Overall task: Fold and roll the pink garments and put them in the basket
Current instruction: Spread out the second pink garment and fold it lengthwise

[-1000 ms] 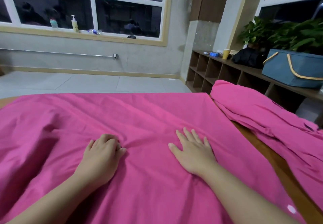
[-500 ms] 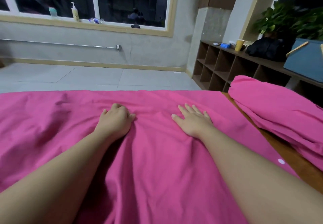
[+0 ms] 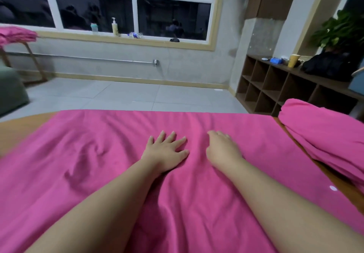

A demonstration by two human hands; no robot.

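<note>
Left hand (image 3: pixel 166 152) flat, fingers spread, on the pink garment (image 3: pixel 256 154); right hand (image 3: pixel 221 150) seemingly loosely curled; far edge at twelve o'clock.

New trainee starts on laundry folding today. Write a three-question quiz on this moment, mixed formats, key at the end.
1. True or false: the left hand lies flat, fingers spread, on the spread pink garment.
2. Where is the second pink garment? A) on the floor B) bunched at the table's right edge C) on the window sill
3. Fill in: the yellow cup stands on the wooden cubby ____.

Key: 1 true; 2 B; 3 shelf
</note>
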